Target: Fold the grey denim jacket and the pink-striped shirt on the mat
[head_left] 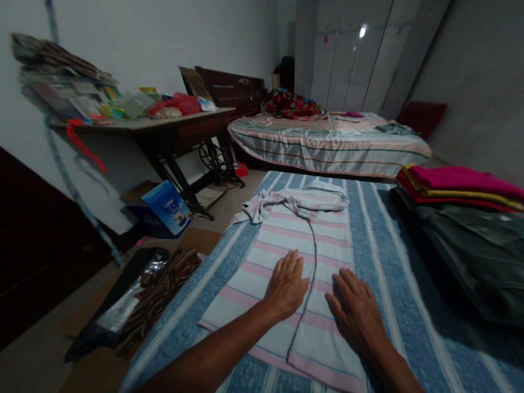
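Observation:
A white garment (282, 237) with pink stripes lies spread on a blue and white striped cover (368, 234). Its far end is bunched up, with a sleeve-like part folded at the left. A dark line, like an edge or cord, runs down its middle. My left hand (289, 284) rests flat on the cloth just left of that line, fingers stretched forward. On the garment's right side lies my right hand (356, 305), palm down with the fingers a little apart. Neither hand grips anything.
Folded clothes (462, 218) are stacked at the right, magenta and yellow over dark green. A cluttered sewing-machine table (184, 123) stands at the back left, above a blue box (167, 207). Beyond is a bed (327, 144). Brown striped cloth (164, 295) lies low at the left.

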The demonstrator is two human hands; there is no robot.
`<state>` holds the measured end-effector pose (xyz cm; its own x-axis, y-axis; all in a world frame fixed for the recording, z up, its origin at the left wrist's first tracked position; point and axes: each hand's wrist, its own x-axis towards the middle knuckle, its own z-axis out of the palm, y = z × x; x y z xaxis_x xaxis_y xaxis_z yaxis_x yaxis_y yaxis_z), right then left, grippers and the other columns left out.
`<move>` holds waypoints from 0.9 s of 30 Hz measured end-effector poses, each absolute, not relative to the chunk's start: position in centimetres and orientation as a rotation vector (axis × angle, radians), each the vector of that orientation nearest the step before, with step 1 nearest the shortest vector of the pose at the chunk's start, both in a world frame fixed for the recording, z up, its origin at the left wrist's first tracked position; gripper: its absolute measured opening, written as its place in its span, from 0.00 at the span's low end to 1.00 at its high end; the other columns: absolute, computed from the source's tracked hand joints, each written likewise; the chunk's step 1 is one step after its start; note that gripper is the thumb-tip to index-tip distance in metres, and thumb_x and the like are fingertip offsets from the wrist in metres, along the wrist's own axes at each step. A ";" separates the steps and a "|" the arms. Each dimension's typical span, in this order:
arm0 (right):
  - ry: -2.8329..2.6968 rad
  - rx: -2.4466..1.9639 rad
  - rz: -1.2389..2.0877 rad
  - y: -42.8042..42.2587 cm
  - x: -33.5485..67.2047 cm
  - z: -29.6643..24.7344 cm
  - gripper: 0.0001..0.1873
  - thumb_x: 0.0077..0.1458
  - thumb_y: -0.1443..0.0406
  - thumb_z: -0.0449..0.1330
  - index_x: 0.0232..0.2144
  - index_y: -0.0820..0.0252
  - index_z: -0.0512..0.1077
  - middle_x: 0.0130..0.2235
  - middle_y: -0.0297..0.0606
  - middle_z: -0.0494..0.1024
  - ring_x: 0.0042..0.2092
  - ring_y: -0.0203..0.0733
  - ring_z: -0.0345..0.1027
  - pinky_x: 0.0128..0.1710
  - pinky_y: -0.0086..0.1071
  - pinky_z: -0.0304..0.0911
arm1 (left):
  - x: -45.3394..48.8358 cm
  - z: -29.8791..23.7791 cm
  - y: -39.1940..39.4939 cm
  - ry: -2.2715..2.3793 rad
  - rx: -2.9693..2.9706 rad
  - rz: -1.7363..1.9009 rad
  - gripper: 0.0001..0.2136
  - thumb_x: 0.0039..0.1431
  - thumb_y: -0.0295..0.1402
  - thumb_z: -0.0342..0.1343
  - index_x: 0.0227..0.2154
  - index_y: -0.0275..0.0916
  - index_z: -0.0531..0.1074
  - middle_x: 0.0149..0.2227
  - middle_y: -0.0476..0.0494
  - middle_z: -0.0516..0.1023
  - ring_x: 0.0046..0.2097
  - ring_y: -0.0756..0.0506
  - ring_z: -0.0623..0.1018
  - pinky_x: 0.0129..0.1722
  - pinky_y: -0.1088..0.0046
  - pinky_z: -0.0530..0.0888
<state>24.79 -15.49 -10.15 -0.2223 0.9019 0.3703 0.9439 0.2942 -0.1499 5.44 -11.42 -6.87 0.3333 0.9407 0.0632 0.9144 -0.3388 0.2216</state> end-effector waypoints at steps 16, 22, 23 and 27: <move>-2.179 -1.727 -0.028 -15.1 24.4 -9.2 0.23 0.60 0.59 0.49 0.54 0.63 0.65 0.59 0.50 0.64 0.61 0.54 0.53 0.57 0.51 0.52 | 5.4 -7.1 -11.1 1.730 2.584 0.367 0.21 0.59 0.33 0.48 0.55 0.33 0.64 0.62 0.33 0.60 0.64 0.40 0.57 0.61 0.57 0.57; -2.185 -1.706 -0.023 -14.9 24.6 -9.6 0.23 0.60 0.58 0.50 0.54 0.63 0.65 0.59 0.50 0.64 0.61 0.54 0.54 0.56 0.51 0.54 | 5.4 -6.8 -11.1 1.736 2.569 0.331 0.22 0.60 0.33 0.47 0.55 0.30 0.63 0.62 0.32 0.60 0.64 0.39 0.57 0.62 0.56 0.57; -2.188 -1.704 -0.020 -14.9 24.6 -9.6 0.23 0.60 0.58 0.50 0.54 0.63 0.65 0.59 0.50 0.64 0.61 0.54 0.54 0.56 0.51 0.54 | 5.4 -6.8 -11.1 1.734 2.569 0.329 0.21 0.60 0.33 0.47 0.55 0.30 0.63 0.62 0.31 0.59 0.64 0.39 0.57 0.62 0.55 0.57; -2.172 -1.719 -0.019 -14.9 24.5 -9.6 0.22 0.60 0.58 0.50 0.54 0.61 0.64 0.59 0.48 0.63 0.61 0.53 0.53 0.57 0.50 0.53 | 5.4 -6.8 -11.1 1.736 2.580 0.316 0.21 0.60 0.33 0.47 0.55 0.29 0.64 0.62 0.31 0.60 0.64 0.38 0.57 0.61 0.55 0.57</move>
<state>24.51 -14.92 -9.63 -0.1879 0.9375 0.2929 0.9426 0.2560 -0.2147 5.37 -11.15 -6.83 0.3628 0.9184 0.1581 0.9151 -0.3831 0.1257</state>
